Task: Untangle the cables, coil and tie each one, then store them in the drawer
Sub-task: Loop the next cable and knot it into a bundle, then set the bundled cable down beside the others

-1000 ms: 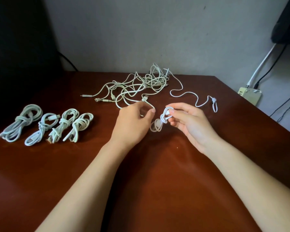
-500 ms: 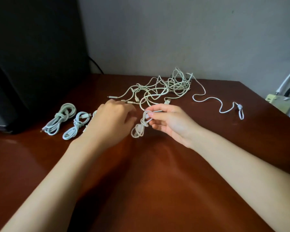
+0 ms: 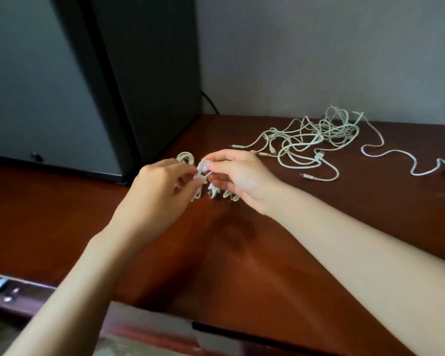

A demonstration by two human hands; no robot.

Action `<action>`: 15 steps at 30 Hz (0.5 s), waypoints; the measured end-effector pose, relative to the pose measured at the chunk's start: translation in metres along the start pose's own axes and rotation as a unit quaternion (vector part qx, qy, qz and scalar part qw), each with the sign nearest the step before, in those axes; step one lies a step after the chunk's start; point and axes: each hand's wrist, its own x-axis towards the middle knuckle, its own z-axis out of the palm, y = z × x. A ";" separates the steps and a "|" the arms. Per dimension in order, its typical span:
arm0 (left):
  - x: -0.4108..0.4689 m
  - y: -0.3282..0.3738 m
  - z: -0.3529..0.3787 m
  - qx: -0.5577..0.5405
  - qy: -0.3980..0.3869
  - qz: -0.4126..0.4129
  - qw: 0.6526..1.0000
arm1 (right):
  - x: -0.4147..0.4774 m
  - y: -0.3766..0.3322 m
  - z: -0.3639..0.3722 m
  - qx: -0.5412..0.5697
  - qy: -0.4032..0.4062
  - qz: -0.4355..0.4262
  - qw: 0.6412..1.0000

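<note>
Both your left hand (image 3: 159, 191) and right hand (image 3: 238, 176) are pinched onto the small coiled white cable (image 3: 203, 170) above the reddish-brown wooden surface (image 3: 242, 265); the tangled white cable pile (image 3: 316, 140) sits off right.

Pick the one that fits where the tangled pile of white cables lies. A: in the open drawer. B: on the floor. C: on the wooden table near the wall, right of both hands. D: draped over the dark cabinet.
C: the tangled pile sprawls on the wooden table by the wall, right of the left hand and right hand.

Tied coils (image 3: 213, 192) mostly hidden behind hands; loose cable (image 3: 411, 165) cut off at rt edge.
</note>
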 end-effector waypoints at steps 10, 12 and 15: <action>-0.038 -0.040 -0.026 0.107 -0.011 -0.117 0.987 | 0.021 0.027 0.073 -0.090 0.000 -0.015 0.996; -0.043 -0.047 -0.027 0.126 -0.028 -0.148 0.981 | 0.023 0.034 0.078 -0.139 0.002 -0.020 0.990; -0.051 -0.055 -0.023 0.143 -0.061 -0.188 0.970 | 0.018 0.039 0.081 -0.206 -0.036 -0.034 0.977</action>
